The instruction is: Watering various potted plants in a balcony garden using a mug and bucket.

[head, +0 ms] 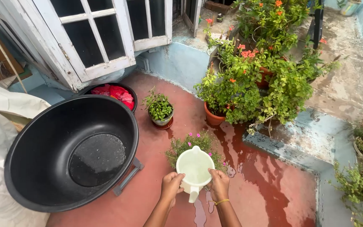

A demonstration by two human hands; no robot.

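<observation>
Both my hands hold a white plastic jug (195, 168) with water in it, low in the middle of the view. My left hand (172, 186) grips its left side and my right hand (219, 185), with a thin yellow band at the wrist, grips its right side. The jug's spout points away from me, over a small low plant with pink flowers (192, 143) that sits on the wet red floor (269, 185). Part of that plant is hidden behind the jug.
A big black tub (70, 151) with a little water stands at left on a small stand. Behind it is a second tub with red cloth (116, 93). A small potted herb (160, 110), an orange-potted flowering shrub (227, 90), more pots at right, white window shutters (93, 38).
</observation>
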